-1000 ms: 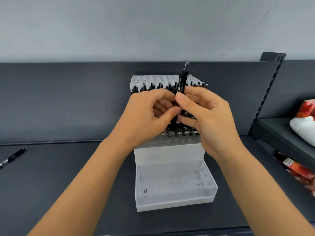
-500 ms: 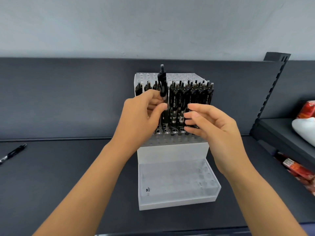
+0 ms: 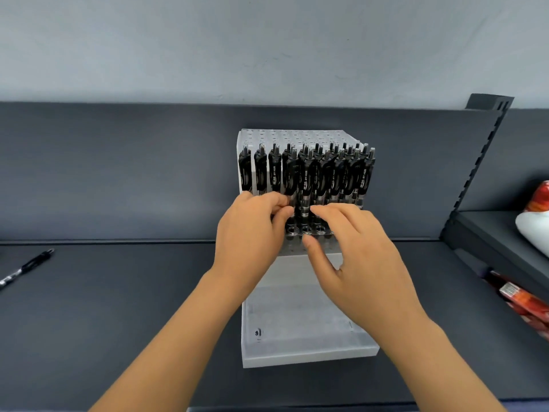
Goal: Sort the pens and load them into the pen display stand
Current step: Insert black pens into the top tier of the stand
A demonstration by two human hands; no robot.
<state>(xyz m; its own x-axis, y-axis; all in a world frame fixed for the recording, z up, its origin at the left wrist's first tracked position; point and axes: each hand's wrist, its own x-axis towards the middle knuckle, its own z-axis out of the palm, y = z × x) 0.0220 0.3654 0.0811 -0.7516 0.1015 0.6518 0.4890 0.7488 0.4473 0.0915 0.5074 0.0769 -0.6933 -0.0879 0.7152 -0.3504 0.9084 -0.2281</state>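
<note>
A loose black pen lies at the left edge of the frame on the dark tabletop. At centre, the left hand and right hand pinch one upright black pen between their fingertips. It stands among rows of pens in the clear pen display stand.
</note>
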